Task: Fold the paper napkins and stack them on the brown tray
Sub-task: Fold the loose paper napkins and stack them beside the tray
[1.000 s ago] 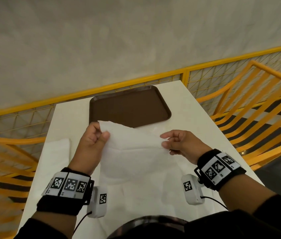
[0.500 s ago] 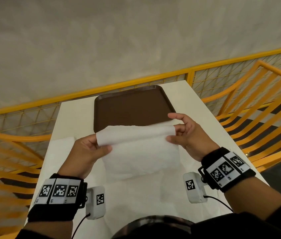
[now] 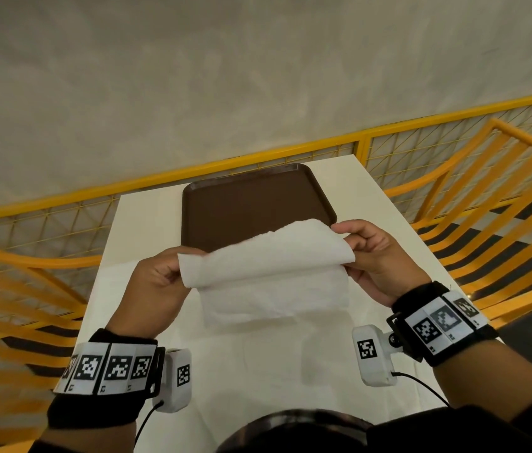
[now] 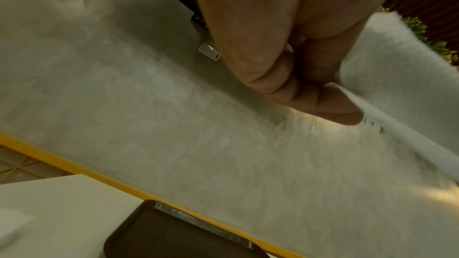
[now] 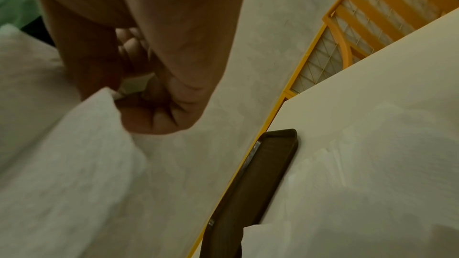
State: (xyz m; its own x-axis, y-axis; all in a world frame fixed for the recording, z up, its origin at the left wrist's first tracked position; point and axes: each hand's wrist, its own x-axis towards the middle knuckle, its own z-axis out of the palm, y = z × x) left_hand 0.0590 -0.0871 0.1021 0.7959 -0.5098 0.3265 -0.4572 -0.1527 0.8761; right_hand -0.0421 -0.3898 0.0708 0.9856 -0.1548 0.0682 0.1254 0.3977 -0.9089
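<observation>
A white paper napkin (image 3: 267, 276) is held up in the air above the table, doubled over on itself, its folded edge curling toward me. My left hand (image 3: 166, 276) pinches its left end (image 4: 387, 62) and my right hand (image 3: 366, 253) pinches its right end (image 5: 74, 144). The brown tray (image 3: 251, 207) lies behind the napkin at the far middle of the white table (image 3: 398, 230), with nothing on its visible part; it also shows in the left wrist view (image 4: 174, 232) and the right wrist view (image 5: 250, 183).
More white napkin sheets (image 3: 258, 348) lie flat on the table under my hands, and one (image 3: 111, 273) at the left. A yellow mesh railing (image 3: 290, 155) runs along the table's far and right sides. A grey wall rises behind it.
The napkin's top edge has come over toward me into a fold. Both hands rose and moved slightly away from me, toward the tray, keeping their pinch.
</observation>
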